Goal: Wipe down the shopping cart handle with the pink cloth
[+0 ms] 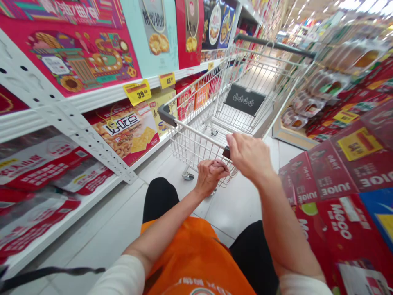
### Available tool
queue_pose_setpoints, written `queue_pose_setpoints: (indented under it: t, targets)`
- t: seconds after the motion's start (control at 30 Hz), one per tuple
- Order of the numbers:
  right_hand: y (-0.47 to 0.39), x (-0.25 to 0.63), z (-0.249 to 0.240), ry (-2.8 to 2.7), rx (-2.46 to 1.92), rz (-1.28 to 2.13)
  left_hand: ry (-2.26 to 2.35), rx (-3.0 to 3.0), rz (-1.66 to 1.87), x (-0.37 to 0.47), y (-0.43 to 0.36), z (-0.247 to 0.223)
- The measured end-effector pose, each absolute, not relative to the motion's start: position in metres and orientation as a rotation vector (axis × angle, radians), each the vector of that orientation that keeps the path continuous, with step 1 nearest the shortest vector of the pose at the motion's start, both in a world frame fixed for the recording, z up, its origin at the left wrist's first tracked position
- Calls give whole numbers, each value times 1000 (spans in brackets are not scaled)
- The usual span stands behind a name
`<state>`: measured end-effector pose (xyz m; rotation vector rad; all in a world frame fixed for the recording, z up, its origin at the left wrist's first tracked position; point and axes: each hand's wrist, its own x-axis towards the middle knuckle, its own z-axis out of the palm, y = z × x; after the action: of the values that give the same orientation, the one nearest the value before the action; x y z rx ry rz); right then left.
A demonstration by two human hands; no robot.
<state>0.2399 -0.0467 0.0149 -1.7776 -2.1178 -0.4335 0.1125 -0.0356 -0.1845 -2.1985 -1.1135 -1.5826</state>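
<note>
A metal wire shopping cart [199, 137] stands in front of me, its grey push handle [276, 45] at the far end and its near end towards me. My right hand [250, 155] is closed over the near right corner of the rim, around a dark plastic corner piece [226, 152]. Lower and to the left, my left hand [211, 174] is closed with curled fingers against the wires of the near end. The matching grey corner piece [167, 114] on the left is untouched. A dark panel [245, 99] hangs inside the basket.
White shelves [104, 98] with boxed snacks, gift boxes and yellow price tags run along the left, close to the cart. Stacked red drink cartons [331, 221] rise on the right. Beyond them, wrapped packs [307, 100] sit on a display. Pale tiles [233, 205] cover the floor.
</note>
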Motion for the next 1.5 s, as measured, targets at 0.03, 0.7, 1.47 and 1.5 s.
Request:
queue_pose_setpoints:
  t: [0.03, 0.7, 1.47, 1.5]
  targets:
    - [-53, 228, 10, -2119, -1783, -467, -1125, -2164, -1633, 111, -33, -180]
    - [-38, 274, -54, -1846, -1520, -1026, -1616, -1842, -1581, 56, 41, -87]
    - [-39, 290, -50, -1665, -1405, -1272, -1599, -1650, -2178, 59, 59, -104]
    - [-39, 291, -50, -1660, -1407, -1271, -1531, -1651, -2176, 75, 49, -116]
